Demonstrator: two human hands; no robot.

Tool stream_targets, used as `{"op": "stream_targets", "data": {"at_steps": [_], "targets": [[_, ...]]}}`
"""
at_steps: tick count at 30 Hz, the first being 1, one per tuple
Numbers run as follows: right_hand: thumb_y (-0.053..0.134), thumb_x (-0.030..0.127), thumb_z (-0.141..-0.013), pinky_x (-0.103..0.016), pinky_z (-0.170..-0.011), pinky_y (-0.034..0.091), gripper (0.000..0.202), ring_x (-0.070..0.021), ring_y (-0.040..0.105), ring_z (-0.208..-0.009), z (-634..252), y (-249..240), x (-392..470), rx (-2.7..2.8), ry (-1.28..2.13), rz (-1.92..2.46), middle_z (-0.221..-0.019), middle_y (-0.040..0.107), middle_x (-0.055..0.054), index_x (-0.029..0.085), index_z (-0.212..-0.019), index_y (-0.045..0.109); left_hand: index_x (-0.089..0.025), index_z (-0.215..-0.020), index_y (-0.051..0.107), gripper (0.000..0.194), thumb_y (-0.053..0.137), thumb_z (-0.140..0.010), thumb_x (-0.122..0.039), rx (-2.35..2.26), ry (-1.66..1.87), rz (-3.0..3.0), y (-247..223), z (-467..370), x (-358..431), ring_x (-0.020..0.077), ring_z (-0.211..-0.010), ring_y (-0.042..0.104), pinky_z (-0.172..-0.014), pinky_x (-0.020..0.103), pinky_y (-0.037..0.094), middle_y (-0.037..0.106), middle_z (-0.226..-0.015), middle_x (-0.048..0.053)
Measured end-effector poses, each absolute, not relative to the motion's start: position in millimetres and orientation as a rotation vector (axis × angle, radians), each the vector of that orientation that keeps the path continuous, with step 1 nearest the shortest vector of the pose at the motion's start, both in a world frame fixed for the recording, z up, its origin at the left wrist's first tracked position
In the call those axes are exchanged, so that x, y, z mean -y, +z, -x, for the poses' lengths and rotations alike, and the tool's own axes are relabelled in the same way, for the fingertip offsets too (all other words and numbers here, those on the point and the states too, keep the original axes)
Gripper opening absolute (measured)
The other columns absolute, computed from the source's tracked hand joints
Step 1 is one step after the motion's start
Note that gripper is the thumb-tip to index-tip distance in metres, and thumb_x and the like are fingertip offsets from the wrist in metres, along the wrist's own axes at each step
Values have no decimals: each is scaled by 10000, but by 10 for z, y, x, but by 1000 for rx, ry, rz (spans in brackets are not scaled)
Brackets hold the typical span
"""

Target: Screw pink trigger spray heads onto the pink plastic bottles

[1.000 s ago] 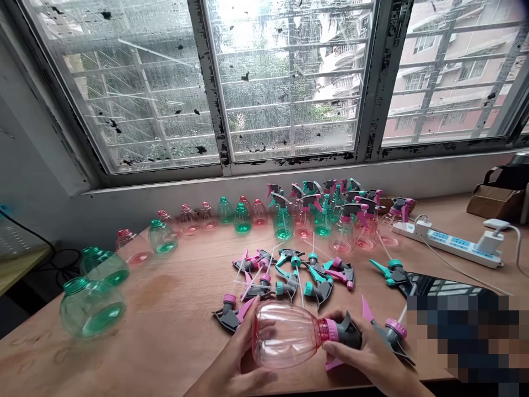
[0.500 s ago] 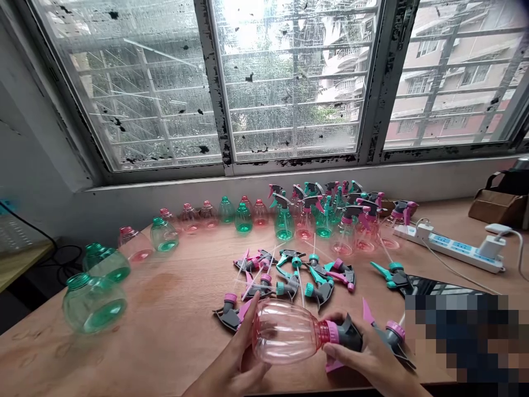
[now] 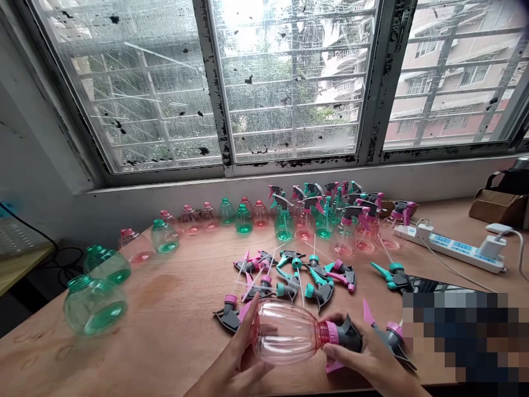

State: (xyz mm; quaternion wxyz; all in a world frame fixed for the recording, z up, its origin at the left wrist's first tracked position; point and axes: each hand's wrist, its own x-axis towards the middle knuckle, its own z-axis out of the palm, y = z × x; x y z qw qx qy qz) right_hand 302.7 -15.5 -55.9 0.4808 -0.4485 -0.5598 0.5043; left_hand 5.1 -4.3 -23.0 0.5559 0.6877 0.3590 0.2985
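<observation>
A clear pink spray bottle [image 3: 285, 332] lies sideways in the air between my hands, its base to the left. Around the base, my left hand [image 3: 237, 355] is closed, with the thumb on the near upper edge. My right hand [image 3: 363, 350] grips the other end, at the pink collar and the grey-and-pink trigger head [image 3: 349, 334], which sits on the bottle's neck. Just beyond the bottle, several loose trigger heads [image 3: 287, 284] in pink, teal and grey lie on the table with their thin tubes. Another pink-and-grey trigger head [image 3: 392, 336] rests right of my right hand.
Open green and pink bottles [image 3: 97, 309] curve along the table's left and back edge. Bottles with trigger heads [image 3: 306, 223] stand grouped at the back. To the right are a white power strip [image 3: 454, 248] with cables, a brown bag [image 3: 498, 201] and a dark flat object [image 3: 442, 286], partly blurred out.
Both hands hold the pink bottle almost exactly as before. The fingers of my left hand have shifted slightly behind the base; the view has tilted a little.
</observation>
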Motion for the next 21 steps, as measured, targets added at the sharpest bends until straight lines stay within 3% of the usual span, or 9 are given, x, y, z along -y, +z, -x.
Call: {"op": "stream_targets", "data": {"at_steps": [4,7,10,14,19,21], "targets": [[863,416,-753,-280,-650,542,369,-196,634,-708,-3021,-538,160,1374,1210,1078,-813,709,-7,183,-1000,721,-370,-1588,-54,1086,748,-862,-474,-840,707,-1550,-229,-54,42,305,-1507,323,-1265,409,212,184,-1720,20],[872,409,-743,-274,-661,539,361,-192,631,-709,-3012,-530,163,1357,1191,1070,-803,710,-2,185,-988,731,-324,-1602,-15,1052,721,-872,-504,-839,680,-1496,-218,-54,37,310,-1557,225,-1279,433,184,199,-1718,40],[874,407,-741,-270,-648,549,366,-193,637,-709,-3009,-534,163,1333,1189,1066,-814,714,-7,187,-995,730,-373,-1602,68,971,721,-888,-456,-850,679,-1549,-209,-56,28,296,-1585,132,-1296,442,111,162,-1727,-5],[871,406,-742,-276,-633,563,363,-197,636,-700,-3009,-538,165,1336,1172,1088,-796,714,-8,191,-1002,736,-448,-1581,12,939,681,-921,-448,-836,700,-1615,-239,-39,31,280,-1596,54,-1297,454,72,47,-1739,-60],[874,392,-735,-286,-668,558,335,-211,651,-732,-3003,-523,174,1337,1179,1072,-813,723,-6,196,-975,746,-337,-1604,29,1087,767,-826,-512,-902,671,-1585,-255,-21,48,299,-1596,1,-1297,448,37,83,-1738,3],[872,394,-737,-284,-669,548,334,-206,645,-724,-3002,-512,177,1339,1193,1069,-804,718,-1,196,-973,742,-314,-1610,82,1051,754,-830,-528,-891,666,-1566,-240,-33,48,303,-1596,16,-1296,449,51,104,-1736,12]]}}
